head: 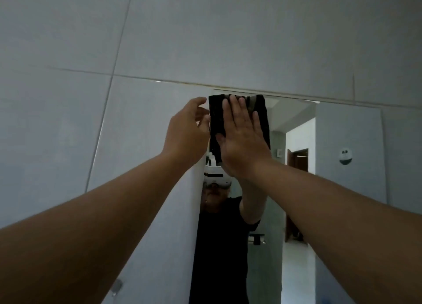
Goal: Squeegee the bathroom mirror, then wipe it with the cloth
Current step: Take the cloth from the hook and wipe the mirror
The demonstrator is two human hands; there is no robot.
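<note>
The bathroom mirror (pixel 331 166) hangs on the tiled wall, its top edge just under a grout line. A dark cloth (pixel 215 118) is spread flat against the glass at the mirror's top left corner. My right hand (pixel 242 139) lies flat on the cloth, fingers together and pointing up, pressing it to the mirror. My left hand (pixel 187 130) reaches up beside the cloth's left edge with fingers loosely curled and apart, its fingertips at or near that edge. No squeegee is in view.
Pale grey wall tiles (pixel 91 52) surround the mirror. The glass reflects a person in a dark shirt wearing a white headset (pixel 217 178), a doorway (pixel 296 162) and a bright room behind. A small white fixture (pixel 345 156) sits on the wall at right.
</note>
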